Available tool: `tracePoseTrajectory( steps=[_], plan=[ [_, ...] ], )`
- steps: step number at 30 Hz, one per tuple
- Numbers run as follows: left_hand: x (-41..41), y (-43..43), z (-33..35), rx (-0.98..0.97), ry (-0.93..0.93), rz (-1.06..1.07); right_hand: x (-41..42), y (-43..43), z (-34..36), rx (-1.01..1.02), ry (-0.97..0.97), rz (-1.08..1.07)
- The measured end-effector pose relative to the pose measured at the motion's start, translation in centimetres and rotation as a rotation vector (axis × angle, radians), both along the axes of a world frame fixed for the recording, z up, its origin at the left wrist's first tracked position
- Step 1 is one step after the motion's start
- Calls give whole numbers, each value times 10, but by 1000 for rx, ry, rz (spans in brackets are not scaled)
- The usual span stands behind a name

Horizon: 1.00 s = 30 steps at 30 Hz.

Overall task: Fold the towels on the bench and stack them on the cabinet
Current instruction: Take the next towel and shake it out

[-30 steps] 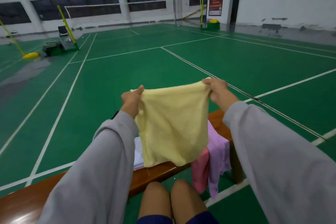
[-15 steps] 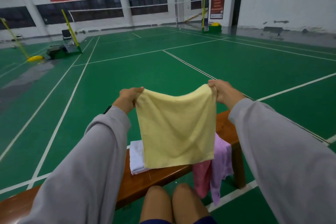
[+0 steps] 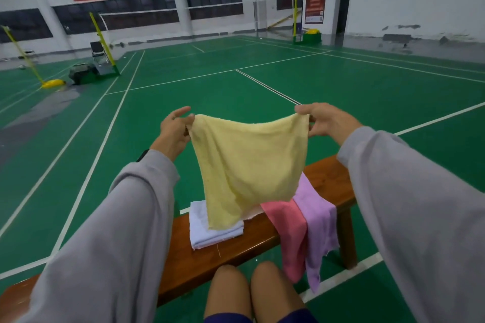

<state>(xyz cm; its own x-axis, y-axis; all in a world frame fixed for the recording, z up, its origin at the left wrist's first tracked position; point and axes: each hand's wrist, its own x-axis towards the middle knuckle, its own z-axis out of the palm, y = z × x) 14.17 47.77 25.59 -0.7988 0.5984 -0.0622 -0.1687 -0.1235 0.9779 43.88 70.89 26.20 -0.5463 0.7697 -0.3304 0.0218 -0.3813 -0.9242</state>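
Note:
I hold a pale yellow towel [image 3: 249, 168] spread in the air above the wooden bench [image 3: 223, 252]. My left hand [image 3: 174, 131] pinches its top left corner and my right hand [image 3: 324, 119] pinches its top right corner. The towel hangs down, and its lower edge nearly reaches a folded white towel [image 3: 210, 235] lying on the bench. To the right, a pink towel [image 3: 291, 233] and a lilac towel [image 3: 320, 220] drape unfolded over the bench's front edge. No cabinet is in view.
My bare knees [image 3: 252, 291] are just in front of the bench. Beyond it stretches a green badminton court floor [image 3: 236, 92] with white lines. Net posts, a chair [image 3: 98, 56] and a yellow base [image 3: 53, 83] stand far off at the left.
The yellow towel's top edge has sagged a little and its lower part has swung, now hanging more loosely. Both hands keep their corners at about the same height.

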Motion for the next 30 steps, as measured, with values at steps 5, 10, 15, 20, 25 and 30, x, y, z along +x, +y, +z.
tracePoseTrajectory(
  steps=[5, 10, 15, 20, 25, 30],
  plan=[
    [2, -10, 1, -53, 89, -141, -8, -5, 0, -172, 268, 1],
    [4, -17, -9, -157, 285, -171, -23, -2, -20, -49, 315, -150],
    [1, -15, -8, -545, 1106, -154, -28, 2, -13, 74, 76, -134],
    [-12, -17, -7, -726, 1343, -63, -23, 9, -5, 518, -267, -200],
    [-14, -16, -8, -727, 1443, 35, -21, 3, -10, 711, -450, 18],
    [-8, -10, 3, -867, 1458, 113, -25, 5, -18, 1131, -806, 144]
  ],
)
